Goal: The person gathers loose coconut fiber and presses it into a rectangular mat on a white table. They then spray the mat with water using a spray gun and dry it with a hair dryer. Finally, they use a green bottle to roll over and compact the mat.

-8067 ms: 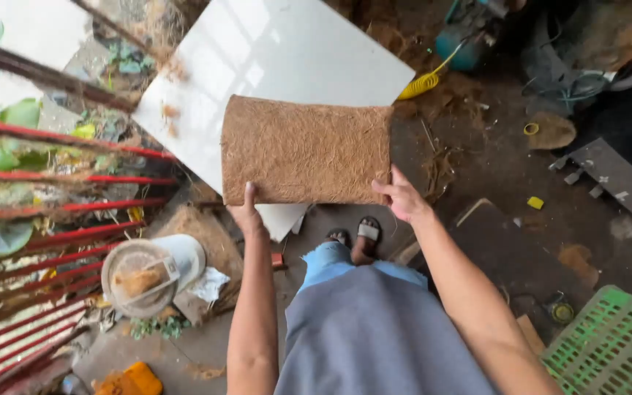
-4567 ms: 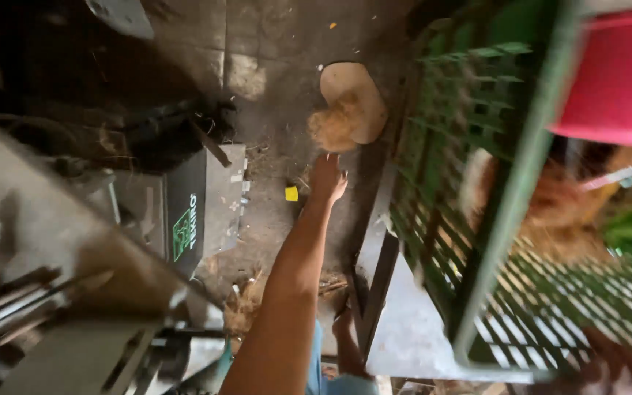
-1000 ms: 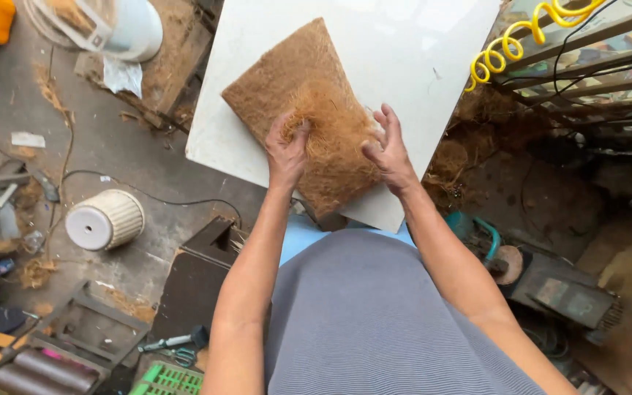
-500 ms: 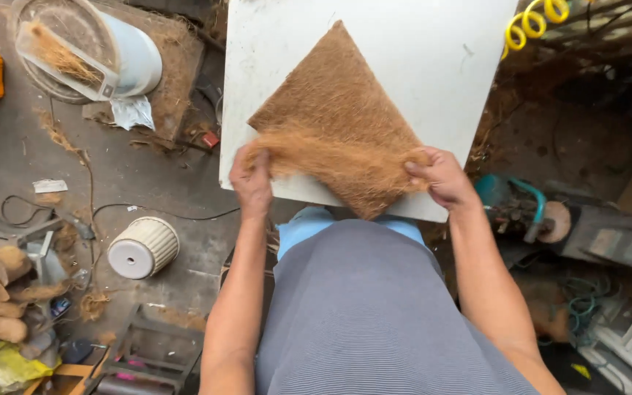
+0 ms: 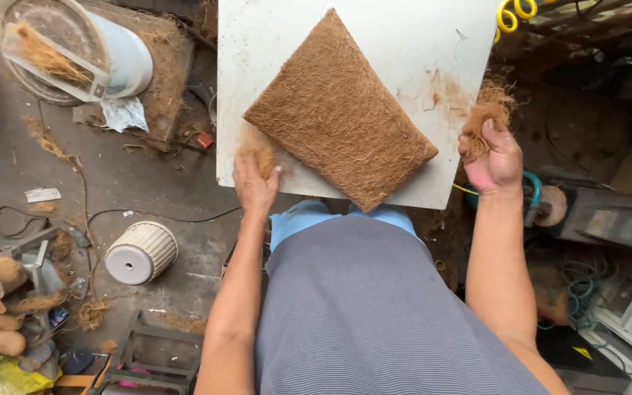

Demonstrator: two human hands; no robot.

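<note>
A brown fibre mat is lying flat on the white counter in the upper middle of the frame, turned so that one corner is pointing to the top and another to the bottom edge of the counter.

The left hand is resting on the counter just beside the lower left edge of the mat. Its grip is lying loosely on a small tuft of loose fibre, fingers half together, and I cannot tell if it is really clamping it.

The right hand is at the right edge of the counter, apart from the mat. Its grip is closing around a clump of fibre, which is sticking out above the fingers.

On the floor at the left, a white ribbed pot is lying on its side. In the upper left of the frame a white bucket is standing with fibre on top.
</note>
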